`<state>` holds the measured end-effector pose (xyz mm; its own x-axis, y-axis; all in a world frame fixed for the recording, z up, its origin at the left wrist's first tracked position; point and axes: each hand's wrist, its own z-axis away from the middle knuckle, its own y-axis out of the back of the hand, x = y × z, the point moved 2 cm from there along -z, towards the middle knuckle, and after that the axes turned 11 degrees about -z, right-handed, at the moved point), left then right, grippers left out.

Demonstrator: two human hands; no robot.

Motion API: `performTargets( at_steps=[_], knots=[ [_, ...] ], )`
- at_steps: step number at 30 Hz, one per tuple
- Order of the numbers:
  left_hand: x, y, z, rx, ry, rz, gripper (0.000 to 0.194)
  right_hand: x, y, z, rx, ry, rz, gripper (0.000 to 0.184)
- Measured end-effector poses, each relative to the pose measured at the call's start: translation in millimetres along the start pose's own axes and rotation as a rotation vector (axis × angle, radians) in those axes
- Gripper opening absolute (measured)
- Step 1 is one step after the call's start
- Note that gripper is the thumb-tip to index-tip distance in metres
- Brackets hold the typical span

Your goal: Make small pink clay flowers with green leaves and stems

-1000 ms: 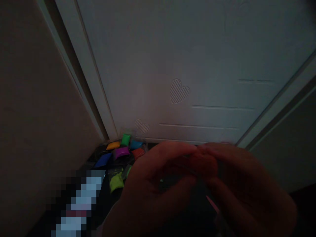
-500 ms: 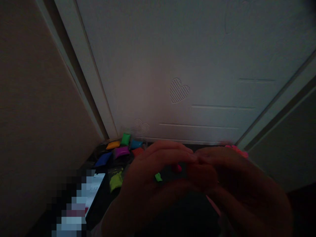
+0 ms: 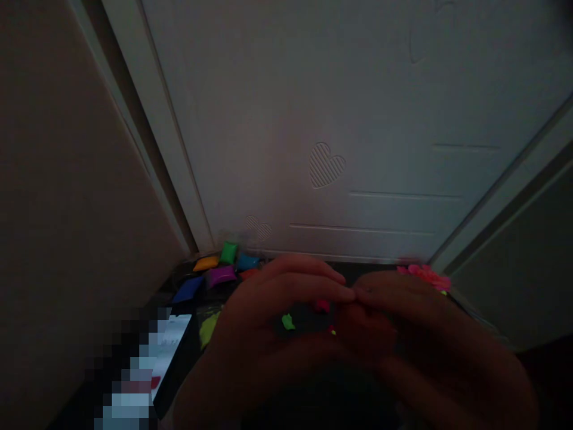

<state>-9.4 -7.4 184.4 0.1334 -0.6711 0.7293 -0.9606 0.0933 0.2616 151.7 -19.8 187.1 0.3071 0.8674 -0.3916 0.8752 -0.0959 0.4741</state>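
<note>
A dark red-orange lump of modelling clay (image 3: 364, 334) is between my hands, in dim light. My right hand (image 3: 443, 334) curls around it, fingers over the top and thumb beneath. From the other side, my left hand (image 3: 273, 310) arches in, its fingertips meeting those of the right and its thumb at the lump's lower edge. Past the hands, a small green clay piece (image 3: 287, 322) and a pink-red clay piece (image 3: 321, 306) lie on the dark surface. Shadow hides the lump's exact shape.
Several colourful clay packets, including a blue one (image 3: 188, 290) and a purple one (image 3: 222, 275), lie at the back left. A lit screen (image 3: 172, 340) is at the left. Pink flower-like pieces (image 3: 427, 277) sit back right, before a white door (image 3: 268, 119).
Both hands stay around the lump, with slight shifts of the fingers. My right hand sits a little lower, so more of the pink flower-like pieces shows behind it.
</note>
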Motion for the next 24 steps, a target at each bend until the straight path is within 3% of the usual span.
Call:
performTargets(
  at_steps=[4, 7, 11, 19, 24],
  knots=[
    [-5.4, -7.0, 5.1, -0.147, 0.206, 0.269, 0.050, 0.0, 2.7, -0.5, 0.097, 0.043, 0.095, 0.025],
    [-5.4, -13.8, 7.9, -0.179, 0.318, 0.309, 0.040, -0.6, 2.5, 0.9, 0.144, 0.060, 0.171, 0.022],
    [-2.9, -17.9, 7.8, -0.159, 0.337, 0.241, 0.023, -1.9, -1.0, 2.4, 0.104, 0.094, 0.213, 0.025],
    [-5.3, -21.0, 10.3, -0.197, 0.390, 0.300, 0.020, -2.9, -0.3, 1.1, 0.105, 0.147, 0.202, 0.025],
    [-5.2, -23.0, 8.7, -0.218, 0.429, 0.339, 0.022, -3.0, -2.8, 4.4, 0.131, 0.104, 0.210, 0.027]
  ],
)
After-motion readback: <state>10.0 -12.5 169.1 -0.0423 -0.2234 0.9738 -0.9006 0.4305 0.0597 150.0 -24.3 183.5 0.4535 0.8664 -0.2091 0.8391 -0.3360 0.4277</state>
